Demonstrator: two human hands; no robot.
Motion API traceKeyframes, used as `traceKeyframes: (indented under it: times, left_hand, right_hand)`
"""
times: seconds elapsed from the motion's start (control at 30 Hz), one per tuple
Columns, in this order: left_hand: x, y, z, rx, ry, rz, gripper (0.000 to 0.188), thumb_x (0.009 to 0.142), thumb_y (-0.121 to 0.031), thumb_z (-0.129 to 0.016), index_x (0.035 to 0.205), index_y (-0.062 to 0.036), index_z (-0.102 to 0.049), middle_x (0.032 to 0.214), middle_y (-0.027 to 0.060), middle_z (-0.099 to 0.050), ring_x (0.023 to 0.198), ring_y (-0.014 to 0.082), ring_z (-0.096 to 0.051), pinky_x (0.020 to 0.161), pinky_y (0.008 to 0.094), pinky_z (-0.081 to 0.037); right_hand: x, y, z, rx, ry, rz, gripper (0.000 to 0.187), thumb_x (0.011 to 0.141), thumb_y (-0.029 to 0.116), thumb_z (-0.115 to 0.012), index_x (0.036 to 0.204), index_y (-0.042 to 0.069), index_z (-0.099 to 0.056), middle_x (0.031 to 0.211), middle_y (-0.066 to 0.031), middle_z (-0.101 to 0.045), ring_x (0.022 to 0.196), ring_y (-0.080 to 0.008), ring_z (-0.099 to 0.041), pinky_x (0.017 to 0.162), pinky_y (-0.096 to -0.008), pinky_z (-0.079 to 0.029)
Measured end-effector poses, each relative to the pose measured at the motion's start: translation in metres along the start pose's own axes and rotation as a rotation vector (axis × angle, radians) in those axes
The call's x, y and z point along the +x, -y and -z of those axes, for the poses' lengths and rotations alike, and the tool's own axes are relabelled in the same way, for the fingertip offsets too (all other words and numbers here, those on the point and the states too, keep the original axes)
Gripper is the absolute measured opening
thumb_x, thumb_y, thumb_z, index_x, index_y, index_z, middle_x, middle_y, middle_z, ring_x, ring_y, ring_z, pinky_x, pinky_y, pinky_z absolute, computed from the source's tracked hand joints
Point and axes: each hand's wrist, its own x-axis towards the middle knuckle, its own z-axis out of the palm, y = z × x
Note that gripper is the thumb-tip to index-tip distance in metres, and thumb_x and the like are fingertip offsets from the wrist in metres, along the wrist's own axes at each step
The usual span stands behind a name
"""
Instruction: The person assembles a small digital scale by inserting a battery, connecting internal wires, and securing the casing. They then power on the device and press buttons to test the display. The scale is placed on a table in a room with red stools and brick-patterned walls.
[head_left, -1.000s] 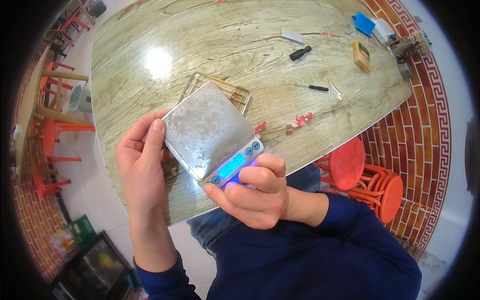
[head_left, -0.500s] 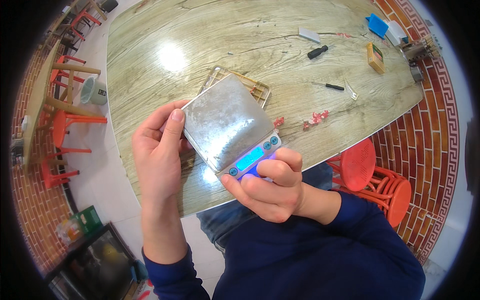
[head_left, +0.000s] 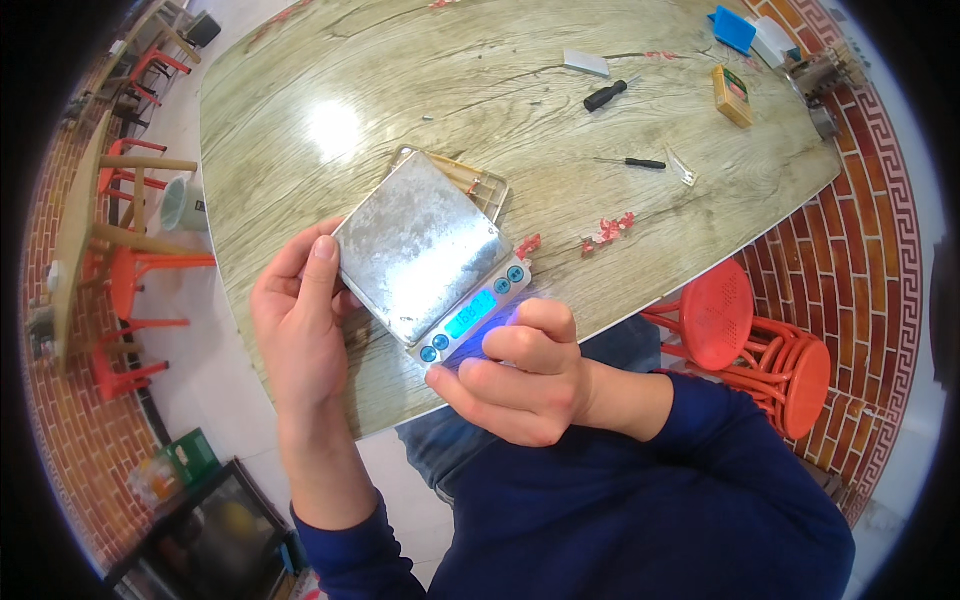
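Observation:
A digital pocket scale [head_left: 415, 250] with a worn, shiny metal plate is held up over the table, tilted, its lit blue display [head_left: 470, 315] and round buttons along the near edge. My left hand [head_left: 305, 310] grips the plate's left side, thumb on top and fingers beneath. At the near edge, my right hand [head_left: 520, 375] is closed with curled fingers, one fingertip touching the lower corner below the buttons. Blue light glows between that hand and the scale. Partly hidden behind the scale lies a shallow tan ribbed tray-like piece [head_left: 490, 190], perhaps its casing.
On the wood-patterned table [head_left: 290, 190] lie a thick black screwdriver [head_left: 605, 96], a thin screwdriver [head_left: 645, 163], a white block [head_left: 586, 63], a small clear piece [head_left: 681, 168] and a yellow box [head_left: 732, 96]. Red stools [head_left: 715, 315] stand beyond the right edge.
The whole view has shifted, so the table items appear further left. My right fingertip has slid off the left buttons, which now show fully, and the display is more plainly seen.

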Motion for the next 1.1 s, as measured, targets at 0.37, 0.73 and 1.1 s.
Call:
traceKeyframes:
  times: [0.37, 0.73, 1.1]
  left_hand:
    - [0.003, 0.002, 0.003, 0.024, -0.003, 0.012, 0.031, 0.12, -0.018, -0.06, 0.137, 0.0039, -0.073, 0.111, 0.0028, -0.078, 0.088, 0.0044, -0.069, 0.072, 0.0213, -0.054]
    - [0.003, 0.004, 0.0, 0.008, 0.003, -0.07, 0.03, 0.119, -0.019, -0.063, 0.133, 0.0025, -0.077, 0.102, 0.0018, -0.08, 0.083, 0.0044, -0.069, 0.07, 0.0211, -0.054]
    - [0.005, 0.008, 0.004, -0.002, 0.012, -0.068, 0.029, 0.118, -0.02, -0.064, 0.133, 0.002, -0.077, 0.103, 0.0014, -0.08, 0.084, 0.0044, -0.069, 0.071, 0.0211, -0.054]
  right_hand:
    - [-0.003, -0.005, 0.003, 0.101, 0.019, -0.027, 0.017, 0.081, 0.007, -0.087, 0.083, 0.011, -0.07, 0.08, 0.0017, -0.058, 0.076, -0.0184, -0.057, 0.079, -0.0362, -0.045]
    - [-0.007, -0.029, 0.043, 0.592, -0.049, -0.942, 0.009, 0.1, 0.003, -0.08, 0.099, 0.002, -0.072, 0.083, 0.0005, -0.067, 0.072, -0.0069, -0.059, 0.062, -0.0245, -0.044]
    - [0.007, -0.056, 0.044, 0.517, 0.192, -0.949, 0.014, 0.11, 0.009, -0.072, 0.112, -0.003, -0.079, 0.089, -0.0028, -0.077, 0.074, -0.0075, -0.068, 0.068, -0.0239, -0.053]
